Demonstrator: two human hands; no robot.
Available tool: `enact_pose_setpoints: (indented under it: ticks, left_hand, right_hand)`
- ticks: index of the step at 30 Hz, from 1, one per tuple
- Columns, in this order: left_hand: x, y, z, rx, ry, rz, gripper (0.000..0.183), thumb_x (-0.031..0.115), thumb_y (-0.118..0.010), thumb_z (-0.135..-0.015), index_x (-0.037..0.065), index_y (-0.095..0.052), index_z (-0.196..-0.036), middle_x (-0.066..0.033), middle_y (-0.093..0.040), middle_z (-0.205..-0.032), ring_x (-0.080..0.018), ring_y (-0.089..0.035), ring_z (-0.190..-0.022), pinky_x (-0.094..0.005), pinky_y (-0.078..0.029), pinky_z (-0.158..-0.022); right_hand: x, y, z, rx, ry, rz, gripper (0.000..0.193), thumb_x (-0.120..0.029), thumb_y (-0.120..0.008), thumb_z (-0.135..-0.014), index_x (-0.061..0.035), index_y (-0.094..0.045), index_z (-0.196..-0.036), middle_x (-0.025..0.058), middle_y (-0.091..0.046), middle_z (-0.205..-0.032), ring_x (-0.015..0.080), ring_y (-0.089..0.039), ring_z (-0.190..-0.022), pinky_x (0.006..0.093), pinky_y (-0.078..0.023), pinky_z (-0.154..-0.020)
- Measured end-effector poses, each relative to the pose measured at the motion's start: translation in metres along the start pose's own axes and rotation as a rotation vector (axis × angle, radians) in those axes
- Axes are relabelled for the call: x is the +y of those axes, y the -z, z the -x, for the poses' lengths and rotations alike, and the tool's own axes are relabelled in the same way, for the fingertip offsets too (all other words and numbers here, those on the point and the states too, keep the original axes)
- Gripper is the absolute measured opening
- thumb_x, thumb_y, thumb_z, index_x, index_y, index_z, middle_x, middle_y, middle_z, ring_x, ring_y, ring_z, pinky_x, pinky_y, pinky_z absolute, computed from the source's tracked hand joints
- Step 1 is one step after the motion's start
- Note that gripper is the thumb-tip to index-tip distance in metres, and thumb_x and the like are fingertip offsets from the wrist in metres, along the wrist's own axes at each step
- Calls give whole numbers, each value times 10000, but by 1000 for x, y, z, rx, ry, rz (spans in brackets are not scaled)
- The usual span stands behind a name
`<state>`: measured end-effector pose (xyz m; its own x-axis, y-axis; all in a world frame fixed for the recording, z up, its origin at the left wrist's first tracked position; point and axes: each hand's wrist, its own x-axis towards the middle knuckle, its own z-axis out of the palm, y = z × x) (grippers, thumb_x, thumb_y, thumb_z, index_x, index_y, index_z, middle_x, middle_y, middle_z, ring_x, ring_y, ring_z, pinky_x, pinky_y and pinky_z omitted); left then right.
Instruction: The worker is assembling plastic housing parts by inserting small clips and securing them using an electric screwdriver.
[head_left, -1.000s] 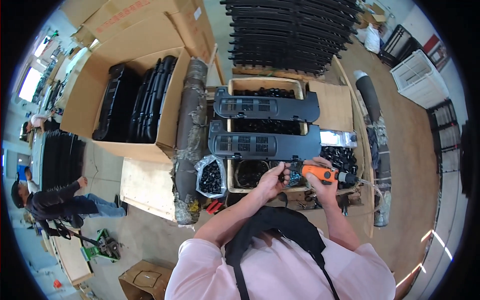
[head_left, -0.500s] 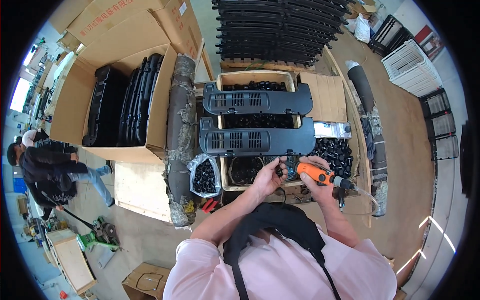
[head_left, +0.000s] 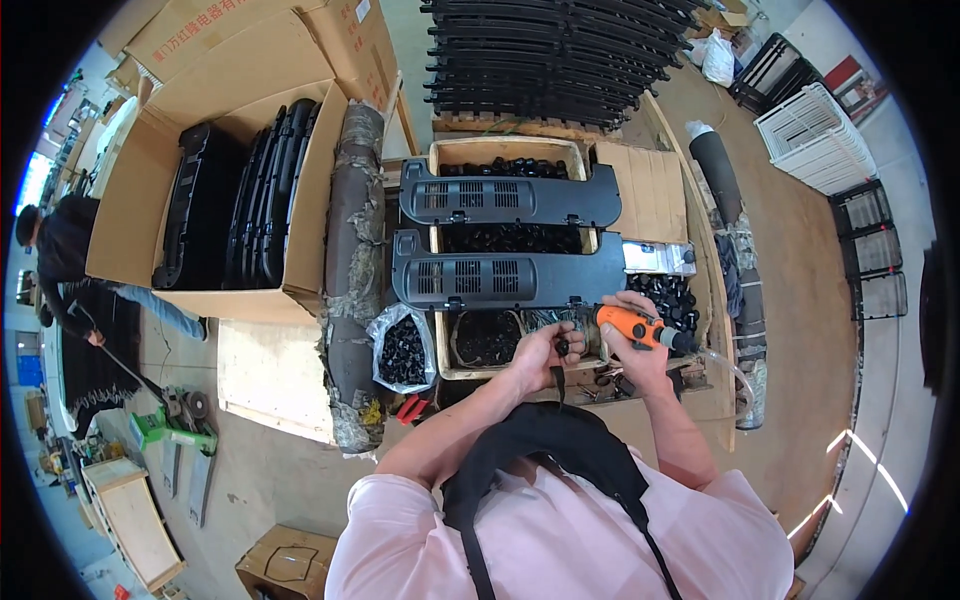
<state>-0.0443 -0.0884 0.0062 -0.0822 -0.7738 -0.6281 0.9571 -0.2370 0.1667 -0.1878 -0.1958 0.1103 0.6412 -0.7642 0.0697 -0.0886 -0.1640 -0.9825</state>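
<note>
Just past the fingers [head_left: 626,299], the near panel [head_left: 578,282] spanned the crate [head_left: 475,374], probably for support, right hand [head_left: 640,362] gripping the driver [head_left: 626,323], left hand [head_left: 537,352] pinching a black bit [head_left: 562,347].

The left fisheye camera on the person's head looks steeply down and forward past the pale pink cloth shirt [head_left: 570,540], near the bare left hand [head_left: 540,357] and bare right hand [head_left: 643,366], its wide circle taking in grey-brown floor [head_left: 800,290].
</note>
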Motion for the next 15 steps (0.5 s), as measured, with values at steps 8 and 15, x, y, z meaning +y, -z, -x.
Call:
enact_pose_setpoints:
  ticks: [8,15]
  left_hand:
    - [6,21,-9,168,-202,-106,231,198,-444,-1126,34,-589,-1202,-71,-680,-990,-177,-645,-806,-322,-548,-712]
    - [9,28,-25,91,-304,-137,212,203,-453,-1126,46,-594,-1107,-64,-668,-950,-163,-626,-776,-320,-526,-703]
  right_hand:
    - [2,-3,-13,-32,-41,14,516,26,-736,-884,-9,-525,-1353,167,-671,-1295,203,-640,-1190,350,-506,-1056]
    - [-7,-7,-21,-115,-50,149,514,10,-736,-873,-26,-534,-1344,148,-683,-1288,202,-651,-1177,351,-506,-1051]
